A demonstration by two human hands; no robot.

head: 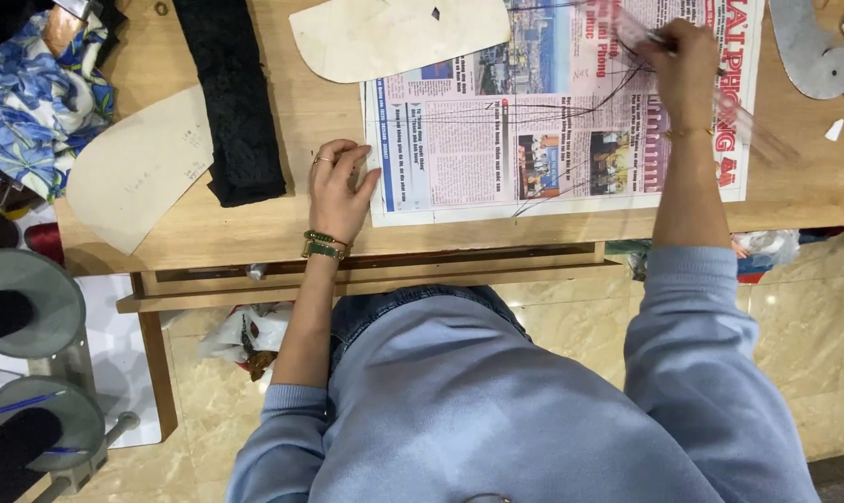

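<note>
Both hands on newspaper (552, 112); right hand (687, 65) blurred | left hand (340, 191) flat

A: Lighting? 
B: Bright, even, from overhead. Soft shadows only, under the left grip (340, 189) on the desk (254, 228).
A: Sharpness? 
B: Centre is crisp. Right grip (684, 58) and the clear ruler (752, 126) are motion-blurred. Mild sheen on the marble floor (813, 326). Slight bending at the edges.

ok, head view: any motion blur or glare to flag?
Head view: right hand and the clear ruler under it are motion-smeared; left hand on the newspaper edge is sharp. Light is soft and even; mild sheen on the marble floor, no hard glare.
</note>
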